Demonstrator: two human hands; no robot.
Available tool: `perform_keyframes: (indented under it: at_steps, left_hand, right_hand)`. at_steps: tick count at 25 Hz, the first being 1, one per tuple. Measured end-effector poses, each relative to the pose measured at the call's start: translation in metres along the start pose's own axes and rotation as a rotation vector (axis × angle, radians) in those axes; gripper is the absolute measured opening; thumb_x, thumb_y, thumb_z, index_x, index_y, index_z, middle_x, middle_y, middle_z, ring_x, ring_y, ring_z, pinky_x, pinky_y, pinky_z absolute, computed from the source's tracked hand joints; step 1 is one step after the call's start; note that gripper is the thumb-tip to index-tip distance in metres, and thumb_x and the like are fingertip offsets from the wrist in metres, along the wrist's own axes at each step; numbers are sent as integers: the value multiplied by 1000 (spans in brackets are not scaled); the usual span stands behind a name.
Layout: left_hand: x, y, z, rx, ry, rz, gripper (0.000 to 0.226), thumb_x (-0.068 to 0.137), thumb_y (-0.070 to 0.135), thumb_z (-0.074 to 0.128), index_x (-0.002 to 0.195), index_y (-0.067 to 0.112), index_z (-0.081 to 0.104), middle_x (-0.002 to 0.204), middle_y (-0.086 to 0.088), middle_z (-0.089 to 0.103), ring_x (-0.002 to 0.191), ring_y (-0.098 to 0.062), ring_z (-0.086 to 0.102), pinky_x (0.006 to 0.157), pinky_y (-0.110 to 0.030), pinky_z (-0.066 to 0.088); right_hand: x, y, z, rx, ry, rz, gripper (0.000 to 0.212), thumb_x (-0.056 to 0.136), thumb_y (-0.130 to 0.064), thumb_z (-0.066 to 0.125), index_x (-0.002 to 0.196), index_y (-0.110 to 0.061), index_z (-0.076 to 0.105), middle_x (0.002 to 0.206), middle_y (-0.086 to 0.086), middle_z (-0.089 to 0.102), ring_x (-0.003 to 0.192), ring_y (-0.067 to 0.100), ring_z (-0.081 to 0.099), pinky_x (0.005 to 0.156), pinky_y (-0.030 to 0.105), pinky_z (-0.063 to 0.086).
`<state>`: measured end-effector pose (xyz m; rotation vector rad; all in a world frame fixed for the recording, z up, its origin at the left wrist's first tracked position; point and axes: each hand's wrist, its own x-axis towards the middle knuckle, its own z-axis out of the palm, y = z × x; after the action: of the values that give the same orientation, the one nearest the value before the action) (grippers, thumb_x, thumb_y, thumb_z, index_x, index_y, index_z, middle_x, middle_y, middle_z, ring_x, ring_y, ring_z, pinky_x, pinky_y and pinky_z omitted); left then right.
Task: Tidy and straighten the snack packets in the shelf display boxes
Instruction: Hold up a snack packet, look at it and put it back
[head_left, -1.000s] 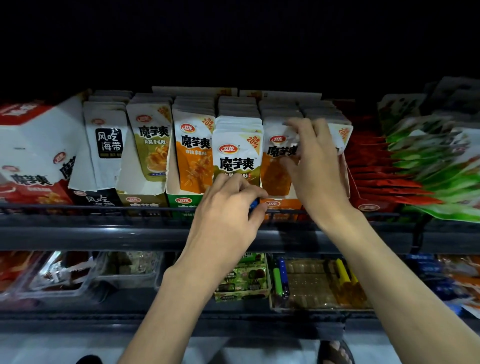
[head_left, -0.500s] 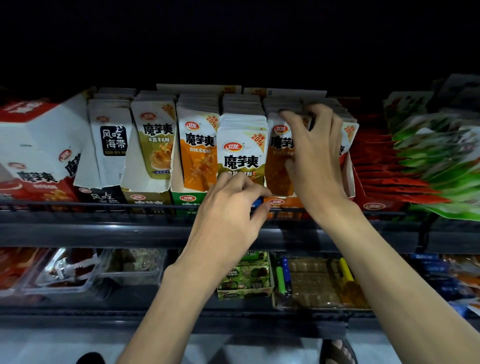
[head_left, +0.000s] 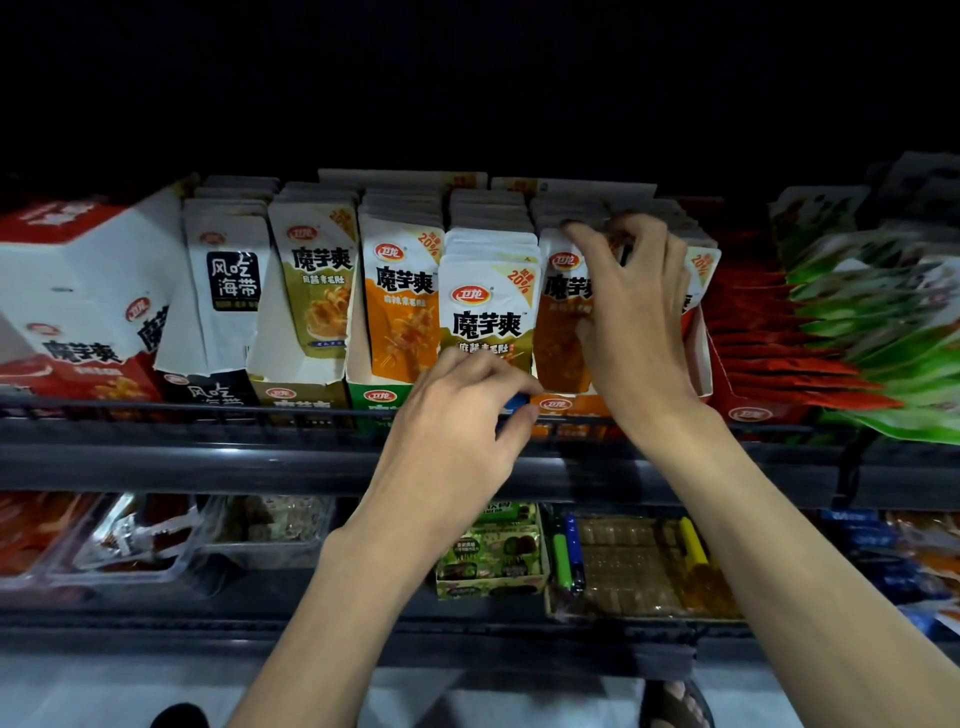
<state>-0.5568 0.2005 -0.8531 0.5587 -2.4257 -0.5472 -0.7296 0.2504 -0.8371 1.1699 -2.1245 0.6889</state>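
Pinching the blue box front beneath the olive packets in our left hand, we steady that box; just right, our right hand clasps the orange packets by their tops, probably to square them.

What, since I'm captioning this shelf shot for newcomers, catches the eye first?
The right hand grips the orange packets right of centre, while the left hand pinches a small blue thing at the shelf rail. Behind them runs a bright row of white snack packets, lit against darkness.
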Motion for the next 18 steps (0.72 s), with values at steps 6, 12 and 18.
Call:
perform_keyframes:
  at_steps: [6,12,18]
  left_hand:
    - [-2,-1,-11,-82,144,-19,14,94,18,61,100,21,72,99,13,68,97,-7,57,83,-32,49]
    - [-4,-8,-34,-164,451,-251,14,92,25,56,89,26,69,73,13,63,64,-6,55,55,-26,36]
    - [-9,-28,-45,146,286,-393,13,89,26,58,97,21,67,101,1,65,95,-23,59,78,-42,51]
  right_hand:
    - [5,-6,-15,164,102,25,69,75,15,69,135,-14,52,130,15,45,119,22,35,92,15,26]
    - [14,-47,-51,513,214,-93,23,99,-10,54,117,-9,68,111,4,58,104,16,54,87,21,42]
    - [19,-96,-29,126,1,-288,41,96,-31,58,130,-9,61,122,8,57,116,26,48,97,36,35]
